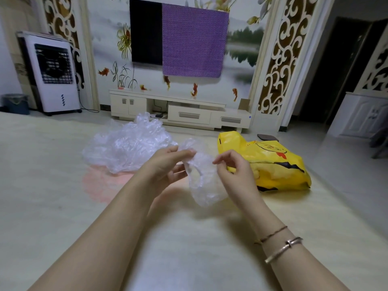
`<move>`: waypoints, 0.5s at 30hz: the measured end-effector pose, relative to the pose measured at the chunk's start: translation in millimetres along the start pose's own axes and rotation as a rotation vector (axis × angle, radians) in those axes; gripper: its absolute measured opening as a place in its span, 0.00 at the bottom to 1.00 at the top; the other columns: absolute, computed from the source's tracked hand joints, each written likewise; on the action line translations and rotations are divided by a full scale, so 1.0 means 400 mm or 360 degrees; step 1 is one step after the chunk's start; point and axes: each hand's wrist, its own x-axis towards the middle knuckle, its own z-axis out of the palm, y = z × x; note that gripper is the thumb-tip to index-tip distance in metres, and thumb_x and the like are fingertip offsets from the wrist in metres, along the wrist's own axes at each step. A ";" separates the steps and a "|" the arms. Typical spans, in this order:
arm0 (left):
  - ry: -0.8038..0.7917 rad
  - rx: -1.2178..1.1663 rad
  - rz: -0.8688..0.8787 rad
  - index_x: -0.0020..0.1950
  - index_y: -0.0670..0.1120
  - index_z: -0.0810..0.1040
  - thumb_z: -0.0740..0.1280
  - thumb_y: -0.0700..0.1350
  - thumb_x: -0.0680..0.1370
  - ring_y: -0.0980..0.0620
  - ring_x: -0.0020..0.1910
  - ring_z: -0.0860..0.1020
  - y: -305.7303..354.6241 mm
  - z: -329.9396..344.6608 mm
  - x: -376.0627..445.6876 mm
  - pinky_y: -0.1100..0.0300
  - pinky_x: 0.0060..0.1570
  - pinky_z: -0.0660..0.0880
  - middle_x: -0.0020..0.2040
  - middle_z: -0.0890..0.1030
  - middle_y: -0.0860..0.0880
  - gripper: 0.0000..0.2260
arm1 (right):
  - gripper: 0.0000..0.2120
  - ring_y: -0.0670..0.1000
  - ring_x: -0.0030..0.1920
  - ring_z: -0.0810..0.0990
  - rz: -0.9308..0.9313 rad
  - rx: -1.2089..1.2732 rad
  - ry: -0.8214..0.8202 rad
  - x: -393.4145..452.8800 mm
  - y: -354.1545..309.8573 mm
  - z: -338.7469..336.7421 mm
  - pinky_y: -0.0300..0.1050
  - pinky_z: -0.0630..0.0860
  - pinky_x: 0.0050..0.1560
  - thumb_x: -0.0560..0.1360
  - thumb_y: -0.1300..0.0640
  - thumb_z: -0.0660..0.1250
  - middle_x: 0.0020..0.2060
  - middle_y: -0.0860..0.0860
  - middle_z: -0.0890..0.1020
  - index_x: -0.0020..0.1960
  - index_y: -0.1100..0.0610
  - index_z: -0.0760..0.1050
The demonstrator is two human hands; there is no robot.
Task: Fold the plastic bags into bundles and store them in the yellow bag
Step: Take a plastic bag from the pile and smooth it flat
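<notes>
Head camera view: a person's left hand (168,162) pinches the top of a crumpled clear plastic bag (201,177) held above a pale table (63,196), while the right hand (235,171), fingers loosely curled, touches the bag's side. A heap of clear plastic bags (126,145) lies behind the left hand; a yellow printed plastic bag (273,164) lies on the table at right.
</notes>
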 end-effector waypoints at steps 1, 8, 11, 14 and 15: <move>0.0019 0.0007 0.0053 0.55 0.40 0.78 0.69 0.37 0.76 0.51 0.37 0.81 0.000 0.004 -0.001 0.63 0.38 0.80 0.45 0.82 0.45 0.09 | 0.10 0.40 0.45 0.76 -0.0054 -0.0146 0.0014 -0.005 -0.001 0.004 0.33 0.69 0.44 0.74 0.64 0.61 0.45 0.47 0.77 0.42 0.51 0.76; -0.0242 -0.0110 0.0137 0.54 0.40 0.78 0.69 0.45 0.77 0.46 0.43 0.83 0.014 0.036 -0.020 0.57 0.48 0.81 0.46 0.83 0.44 0.10 | 0.04 0.42 0.49 0.78 -0.0056 -0.0034 0.0006 -0.005 -0.015 0.013 0.34 0.73 0.50 0.76 0.55 0.67 0.47 0.47 0.81 0.48 0.54 0.79; -0.0306 -0.0220 0.0112 0.56 0.39 0.79 0.64 0.56 0.78 0.45 0.50 0.83 0.020 0.048 -0.022 0.55 0.47 0.81 0.52 0.84 0.42 0.20 | 0.06 0.40 0.41 0.79 0.0177 0.0395 -0.0122 0.001 -0.021 0.007 0.32 0.72 0.44 0.78 0.59 0.65 0.41 0.48 0.83 0.45 0.55 0.80; -0.0277 -0.0205 0.0261 0.56 0.39 0.79 0.62 0.47 0.81 0.46 0.52 0.82 0.011 0.048 -0.021 0.57 0.47 0.81 0.53 0.83 0.42 0.13 | 0.07 0.51 0.45 0.78 0.0349 0.0733 -0.0163 0.008 -0.016 -0.002 0.48 0.72 0.52 0.75 0.56 0.69 0.39 0.50 0.83 0.40 0.52 0.82; -0.0242 -0.0161 0.0318 0.55 0.39 0.80 0.64 0.42 0.80 0.46 0.51 0.82 0.005 0.046 -0.019 0.57 0.47 0.80 0.51 0.83 0.43 0.09 | 0.06 0.52 0.45 0.78 0.0378 0.0812 -0.0156 0.008 -0.017 -0.003 0.51 0.71 0.53 0.74 0.56 0.70 0.38 0.50 0.83 0.39 0.53 0.82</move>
